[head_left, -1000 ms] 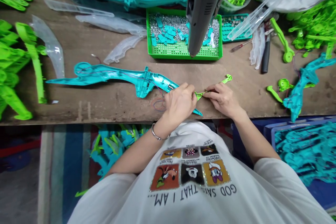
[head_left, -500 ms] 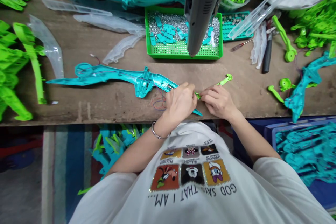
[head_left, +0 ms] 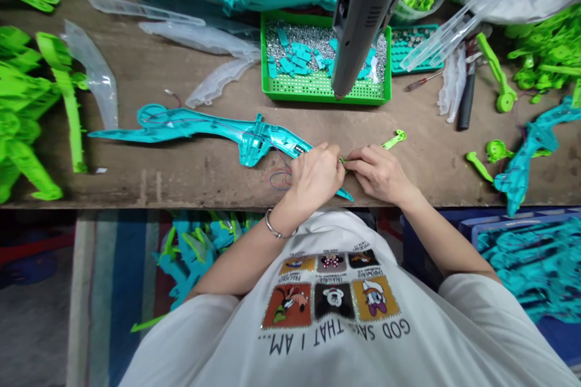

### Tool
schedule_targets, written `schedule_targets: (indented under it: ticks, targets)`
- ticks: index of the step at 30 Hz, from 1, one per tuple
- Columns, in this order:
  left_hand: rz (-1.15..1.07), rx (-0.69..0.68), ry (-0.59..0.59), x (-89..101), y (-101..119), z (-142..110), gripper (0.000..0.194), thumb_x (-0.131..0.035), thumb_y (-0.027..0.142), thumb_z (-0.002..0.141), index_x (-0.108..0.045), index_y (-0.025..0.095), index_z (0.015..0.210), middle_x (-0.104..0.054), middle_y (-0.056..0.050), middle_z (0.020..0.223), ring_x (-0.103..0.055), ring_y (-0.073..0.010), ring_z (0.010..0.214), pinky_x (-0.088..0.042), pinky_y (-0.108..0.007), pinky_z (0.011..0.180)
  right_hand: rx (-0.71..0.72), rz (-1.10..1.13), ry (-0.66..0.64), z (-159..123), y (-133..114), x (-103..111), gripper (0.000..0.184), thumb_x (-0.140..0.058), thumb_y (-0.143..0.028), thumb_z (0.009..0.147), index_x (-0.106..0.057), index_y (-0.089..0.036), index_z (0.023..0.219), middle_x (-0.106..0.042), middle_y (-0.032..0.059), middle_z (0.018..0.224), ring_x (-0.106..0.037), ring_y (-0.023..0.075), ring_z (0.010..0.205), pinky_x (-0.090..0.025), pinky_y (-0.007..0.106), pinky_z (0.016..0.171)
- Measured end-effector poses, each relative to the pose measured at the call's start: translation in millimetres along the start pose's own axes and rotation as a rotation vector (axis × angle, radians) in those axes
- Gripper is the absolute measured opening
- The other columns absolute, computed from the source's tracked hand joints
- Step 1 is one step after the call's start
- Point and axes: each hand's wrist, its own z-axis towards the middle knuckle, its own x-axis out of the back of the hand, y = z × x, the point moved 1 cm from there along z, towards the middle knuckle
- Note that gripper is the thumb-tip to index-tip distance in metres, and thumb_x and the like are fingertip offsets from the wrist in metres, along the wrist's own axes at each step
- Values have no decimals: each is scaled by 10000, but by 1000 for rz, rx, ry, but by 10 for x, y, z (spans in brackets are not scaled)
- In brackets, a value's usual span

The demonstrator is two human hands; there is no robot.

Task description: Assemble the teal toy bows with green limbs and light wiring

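Turquoise shell (head_left: pixel 218 125) lies near the front edge of the surface (head_left: pixel 204 178) as right hand (head_left: pixel 380 173) nears left hand (head_left: pixel 316 176), suggesting finer work, both grasps unclear.

Across the flat brown bench (head_left: pixel 204 187) before you, the long teal curved plastic shell (head_left: pixel 204 124) lies crosswise, its right part beneath your left hand (head_left: pixel 318 175); your right hand (head_left: pixel 380 174) is just right of that. Behind your hands sits the green rectangular perforated plastic tray (head_left: pixel 313 97), with small flat teal plastic pieces (head_left: pixel 287 65) in it. Left of the tray lie long translucent plastic strips (head_left: pixel 200 39); the jumbled lime-green plastic heap (head_left: pixel 27 109) is at your far left. To your right lies a teal angular plastic body (head_left: pixel 521 157), and below the bench edge there, the blue boxy plastic crate (head_left: pixel 472 233).
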Motion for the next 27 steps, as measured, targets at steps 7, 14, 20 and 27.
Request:
schedule_targets:
  ticks: [7, 14, 20, 27]
  targets:
    - [-75, 22, 4, 11, -66, -12, 193, -576, 271, 938, -607, 196, 1113, -743, -109, 1064, -731, -291, 956, -506, -352, 761, -21, 3, -60, 42, -5, 11, 325, -440, -154, 1036, -720, -205, 1194, -737, 93, 1072, -535, 226, 891, -419, 394, 794]
    - [-136, -109, 46, 153, -193, -12, 145, -535, 165, 928, -629, 164, 1038, -713, -116, 1036, -693, -257, 966, -516, -355, 821, 33, -111, -116, 83, -61, 50, 318, -426, -163, 1054, -713, -186, 1191, -720, 94, 1074, -485, 230, 880, -370, 389, 760]
    - [-188, -237, 78, 131, -95, -106, 185, -458, 131, 986, -636, 167, 949, -683, -108, 998, -670, -225, 939, -502, -331, 816, 48, -172, -147, 90, -86, 44, 295, -428, -144, 1045, -720, -184, 1029, -678, 94, 980, -441, 231, 845, -326, 393, 733]
    - [-275, -200, 39, 35, -224, -273, 185, -452, 139, 983, -604, 194, 1074, -718, -101, 1063, -683, -224, 972, -502, -328, 839, 49, -158, -163, 80, -77, 41, 288, -444, -148, 1039, -711, -205, 1131, -687, 91, 1051, -446, 234, 864, -343, 397, 745]
